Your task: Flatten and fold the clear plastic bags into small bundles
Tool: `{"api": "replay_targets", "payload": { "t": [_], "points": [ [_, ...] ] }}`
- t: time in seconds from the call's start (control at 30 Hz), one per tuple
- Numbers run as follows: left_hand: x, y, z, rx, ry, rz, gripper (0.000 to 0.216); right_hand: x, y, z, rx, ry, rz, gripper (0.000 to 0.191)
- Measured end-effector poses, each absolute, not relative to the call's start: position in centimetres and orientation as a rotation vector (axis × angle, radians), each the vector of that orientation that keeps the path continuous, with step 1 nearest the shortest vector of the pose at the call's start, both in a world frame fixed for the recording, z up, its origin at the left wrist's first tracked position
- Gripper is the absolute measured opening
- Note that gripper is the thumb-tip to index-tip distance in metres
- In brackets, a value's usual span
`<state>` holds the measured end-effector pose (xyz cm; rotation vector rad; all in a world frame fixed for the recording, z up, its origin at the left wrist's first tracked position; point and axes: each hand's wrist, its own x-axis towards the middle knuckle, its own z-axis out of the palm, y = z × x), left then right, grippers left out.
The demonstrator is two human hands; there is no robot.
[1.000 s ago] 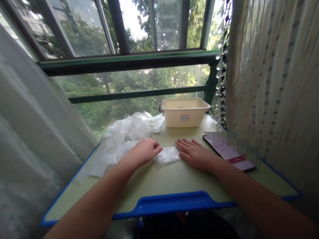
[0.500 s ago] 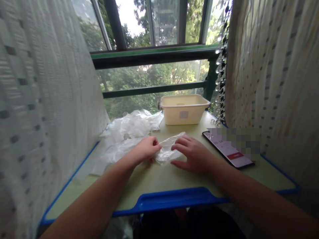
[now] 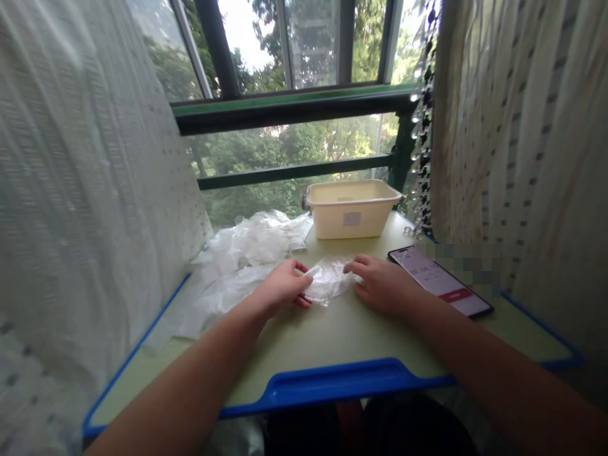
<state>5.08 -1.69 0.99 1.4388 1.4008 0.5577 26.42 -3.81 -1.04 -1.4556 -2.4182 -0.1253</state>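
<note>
A small, crinkled clear plastic bag (image 3: 327,282) lies between my hands above the tabletop. My left hand (image 3: 286,284) pinches its left end, thumb on top and fingers beneath. At the bag's right end is my right hand (image 3: 382,282), palm down, with curved fingertips touching the plastic and the thumb held apart from them. To the left, a loose heap of similar clear plastic bags (image 3: 256,240) spreads across the table, partly behind my left forearm.
A cream plastic bin (image 3: 327,221) stands at the table's back. On the right lies a phone (image 3: 434,278) with a lit screen, partly behind my right forearm. The pale table (image 3: 332,345) has a raised blue front edge. Curtains hang on both sides, before a window.
My right hand has moved right, from over the bag to its right end, its fingers less spread. The bag looks flatter and wider. My left hand still holds its left end.
</note>
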Motion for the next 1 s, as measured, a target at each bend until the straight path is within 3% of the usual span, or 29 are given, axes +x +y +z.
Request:
{"api": "replay_targets", "payload": {
  "t": [0.13,0.33,0.47,0.57,0.7,0.87,1.0],
  "points": [
    [4.9,-1.6,0.6,1.620,1.477,0.489,0.024,26.5,-3.5,-1.1,-1.409,-2.457,-0.093,0.019],
    [5.3,-3.5,1.1,2.593,1.816,0.504,0.032,26.4,-3.9,-0.4,-1.372,-2.422,-0.165,0.019],
    [6.3,-4.5,0.7,2.969,1.367,0.518,0.030,26.2,-3.9,-0.1,-1.292,-2.467,-0.212,0.015],
    [6.8,-4.4,-0.1,3.011,1.031,0.455,0.027,26.1,-3.6,-0.3,-1.251,-2.483,-0.198,0.014],
    [7.0,-4.2,-0.6,2.935,1.004,0.423,0.026,26.1,-3.2,-0.8,-1.215,-2.400,-0.029,0.016],
    [7.0,-4.2,-0.6,2.920,1.022,0.453,0.024,26.6,-2.6,-1.6,-1.171,-2.171,0.352,0.041],
    [7.0,-4.2,-0.6,2.912,1.022,0.447,0.024,26.7,-2.1,-1.9,-1.161,-2.166,0.285,0.025]
  ]
}}
